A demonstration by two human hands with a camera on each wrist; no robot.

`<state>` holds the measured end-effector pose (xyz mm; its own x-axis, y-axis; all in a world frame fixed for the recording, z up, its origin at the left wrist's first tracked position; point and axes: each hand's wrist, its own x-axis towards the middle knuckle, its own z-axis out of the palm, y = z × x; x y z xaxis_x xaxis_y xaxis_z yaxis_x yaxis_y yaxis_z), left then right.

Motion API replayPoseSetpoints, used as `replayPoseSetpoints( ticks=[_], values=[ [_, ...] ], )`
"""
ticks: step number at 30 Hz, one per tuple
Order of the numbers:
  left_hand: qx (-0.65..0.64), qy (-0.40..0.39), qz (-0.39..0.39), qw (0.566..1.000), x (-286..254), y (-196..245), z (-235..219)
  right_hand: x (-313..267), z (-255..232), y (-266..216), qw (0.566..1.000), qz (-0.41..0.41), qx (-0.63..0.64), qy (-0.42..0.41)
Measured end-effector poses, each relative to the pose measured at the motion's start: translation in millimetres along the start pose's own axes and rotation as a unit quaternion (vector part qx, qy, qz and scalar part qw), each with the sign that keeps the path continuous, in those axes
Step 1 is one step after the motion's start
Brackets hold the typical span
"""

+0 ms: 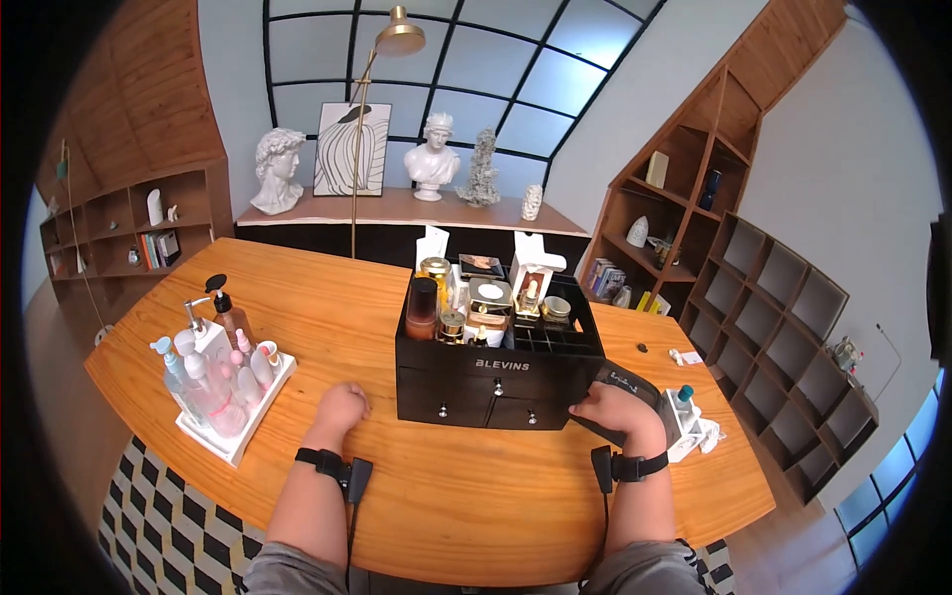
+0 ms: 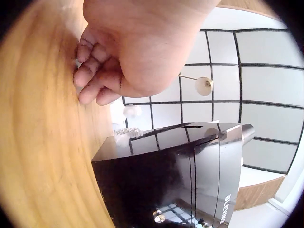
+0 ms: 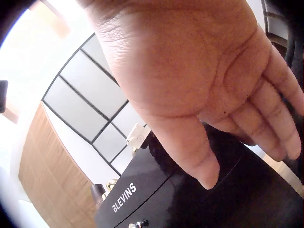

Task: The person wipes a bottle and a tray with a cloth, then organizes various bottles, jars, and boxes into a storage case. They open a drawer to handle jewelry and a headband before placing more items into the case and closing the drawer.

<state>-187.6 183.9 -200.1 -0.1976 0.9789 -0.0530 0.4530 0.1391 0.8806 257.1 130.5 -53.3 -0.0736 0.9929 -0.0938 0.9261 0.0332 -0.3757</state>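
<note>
From where I stand, a white tray (image 1: 210,444) of bottles (image 1: 211,395) sits by the left end of the table (image 1: 297,297). To its right the left hand (image 1: 344,407) rests on the wood, its fingers loosely bent in and holding nothing. Then comes the black box (image 1: 436,382), set a little right of the table's middle, well in from the near edge. It looks rigid and glossy, so I'd expect it to feel slick under bare fingers, and it is probably heavy with so many jars and bottles standing upright in its top; the glass-looking ones, such as the brown bottle (image 1: 421,307), could knock together or topple if it tipped. I'd take it low by both side walls, near the bottom corners, and keep it level; the little knobs (image 1: 499,387) on the front look fit only for pulling drawers. At its right side is the right hand (image 1: 617,409), the thumb near the front corner and the fingers spread fairly straight, gripping nothing that I can see; whether the skin meets the wall I can't tell. Past it, toward the table's right edge, stands a white holder (image 1: 684,436) with a teal-capped bottle (image 1: 685,395).
</note>
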Motion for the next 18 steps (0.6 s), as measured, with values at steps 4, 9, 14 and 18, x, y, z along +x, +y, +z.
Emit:
replayPoseSetpoints(
  ticks=[4,9,14,18],
  values=[
    [0.034,0.004,0.021,0.999,3,5,1,-1,0,-2,1.0,0.004,-0.015,0.008],
    [0.043,0.008,0.02,0.999,1,7,0,-1,0,-6,1.0,0.02,-0.019,0.004],
    [0.081,0.049,0.035,0.995,-1,10,4,0,3,-1,0.999,0.011,-0.035,0.022],
    [0.108,0.037,0.014,0.993,0,10,2,-5,0,-10,0.998,0.027,-0.06,0.019]
  ],
)
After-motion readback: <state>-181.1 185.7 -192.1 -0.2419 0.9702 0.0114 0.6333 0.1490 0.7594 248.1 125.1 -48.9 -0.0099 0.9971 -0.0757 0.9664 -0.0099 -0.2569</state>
